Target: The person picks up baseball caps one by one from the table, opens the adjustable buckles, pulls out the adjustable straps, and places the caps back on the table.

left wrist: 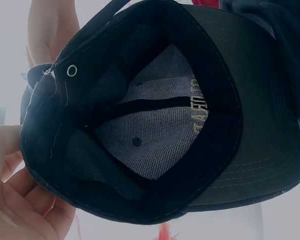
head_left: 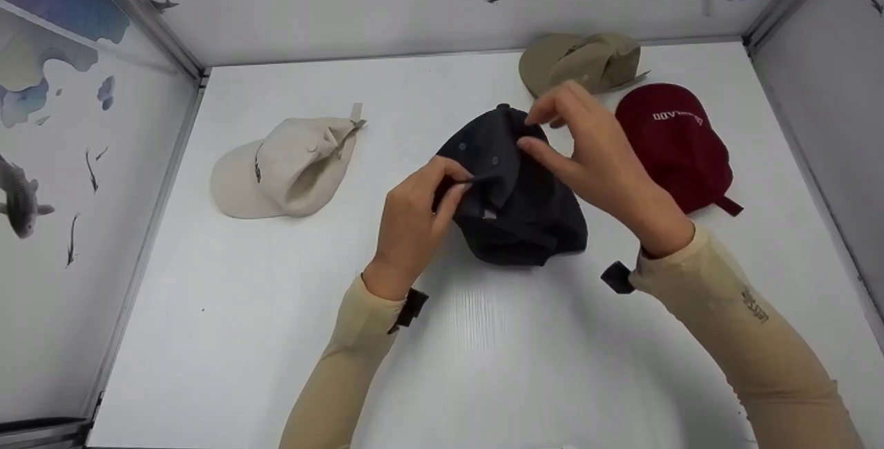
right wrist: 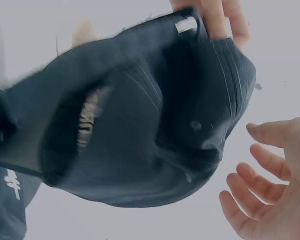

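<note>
A dark navy baseball cap is held up over the middle of the table. My left hand pinches its back edge between thumb and fingers. In the left wrist view that hand grips the rim, and the cap's mesh lining and brim show. My right hand is beside the crown with fingers bent and spread. The right wrist view shows the right hand relaxed, a small gap from the cap, holding nothing.
On the white table, a cream cap lies to the left. A khaki cap lies at the back, and a dark red cap with white lettering lies to the right. Panels with painted fish enclose the table.
</note>
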A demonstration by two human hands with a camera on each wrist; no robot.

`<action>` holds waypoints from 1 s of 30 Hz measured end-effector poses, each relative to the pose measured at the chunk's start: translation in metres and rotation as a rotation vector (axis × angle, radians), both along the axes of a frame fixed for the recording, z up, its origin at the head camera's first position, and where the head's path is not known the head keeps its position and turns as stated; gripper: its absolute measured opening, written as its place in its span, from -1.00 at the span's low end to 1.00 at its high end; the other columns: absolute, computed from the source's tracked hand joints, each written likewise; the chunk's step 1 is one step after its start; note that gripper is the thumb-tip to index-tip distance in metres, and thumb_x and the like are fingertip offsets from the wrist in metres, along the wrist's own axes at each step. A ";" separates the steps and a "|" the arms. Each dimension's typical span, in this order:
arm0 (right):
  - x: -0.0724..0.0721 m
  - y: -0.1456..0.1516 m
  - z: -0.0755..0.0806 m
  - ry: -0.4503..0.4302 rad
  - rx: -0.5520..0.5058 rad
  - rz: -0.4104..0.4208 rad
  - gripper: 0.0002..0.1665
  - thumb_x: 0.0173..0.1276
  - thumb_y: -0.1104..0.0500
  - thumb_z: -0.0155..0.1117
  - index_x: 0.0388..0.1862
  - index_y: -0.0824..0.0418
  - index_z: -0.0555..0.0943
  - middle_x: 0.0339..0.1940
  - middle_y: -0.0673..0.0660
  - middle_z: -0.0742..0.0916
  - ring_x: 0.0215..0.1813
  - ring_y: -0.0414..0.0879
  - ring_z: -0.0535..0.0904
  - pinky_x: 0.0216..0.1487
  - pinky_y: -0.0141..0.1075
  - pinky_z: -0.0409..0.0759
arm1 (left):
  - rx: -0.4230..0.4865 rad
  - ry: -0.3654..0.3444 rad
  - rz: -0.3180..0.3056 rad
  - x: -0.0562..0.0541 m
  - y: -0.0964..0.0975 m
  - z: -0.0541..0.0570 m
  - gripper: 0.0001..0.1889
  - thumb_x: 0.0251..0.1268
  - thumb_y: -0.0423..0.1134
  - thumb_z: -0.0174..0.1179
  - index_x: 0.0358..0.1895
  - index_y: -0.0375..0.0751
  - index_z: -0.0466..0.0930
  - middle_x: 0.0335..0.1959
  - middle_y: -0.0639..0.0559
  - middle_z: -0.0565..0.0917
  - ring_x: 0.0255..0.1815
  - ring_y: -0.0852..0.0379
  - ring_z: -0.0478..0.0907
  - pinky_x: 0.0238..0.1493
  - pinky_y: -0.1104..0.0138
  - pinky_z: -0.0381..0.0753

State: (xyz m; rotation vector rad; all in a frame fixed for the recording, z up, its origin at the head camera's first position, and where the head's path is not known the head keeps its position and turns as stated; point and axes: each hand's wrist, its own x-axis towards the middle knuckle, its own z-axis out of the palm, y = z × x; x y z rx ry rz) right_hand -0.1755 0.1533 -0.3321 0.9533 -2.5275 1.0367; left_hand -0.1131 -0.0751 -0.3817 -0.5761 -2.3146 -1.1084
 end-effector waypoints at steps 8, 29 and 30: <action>0.023 0.007 -0.026 -0.015 0.177 0.079 -0.49 0.18 -0.12 0.52 -0.06 0.20 0.65 -0.02 0.10 0.66 0.07 -0.02 0.52 0.15 -0.15 0.51 | 0.001 -0.059 0.015 -0.003 0.003 -0.002 -0.85 0.53 -0.19 0.06 -0.11 -0.22 0.51 -0.20 0.00 0.72 -0.10 0.17 0.69 -0.01 0.31 0.66; 0.029 -0.016 -0.056 -0.181 0.073 0.050 -0.44 0.17 0.09 0.55 0.12 0.25 0.63 -0.06 0.20 0.75 0.03 0.10 0.53 0.08 0.01 0.21 | 0.207 -0.245 -0.105 -0.013 0.007 -0.013 -0.87 0.58 -0.27 -0.04 -0.08 -0.30 0.38 -0.10 -0.11 0.66 -0.07 0.13 0.63 0.00 0.33 0.59; 0.029 -0.016 -0.056 -0.196 0.065 0.047 -0.45 0.18 0.11 0.54 0.13 0.25 0.63 -0.06 0.20 0.74 0.03 0.10 0.53 0.09 0.00 0.20 | 0.216 -0.247 -0.108 -0.013 0.007 -0.013 -0.87 0.58 -0.28 -0.03 -0.08 -0.30 0.38 -0.10 -0.12 0.65 -0.07 0.12 0.62 -0.01 0.33 0.59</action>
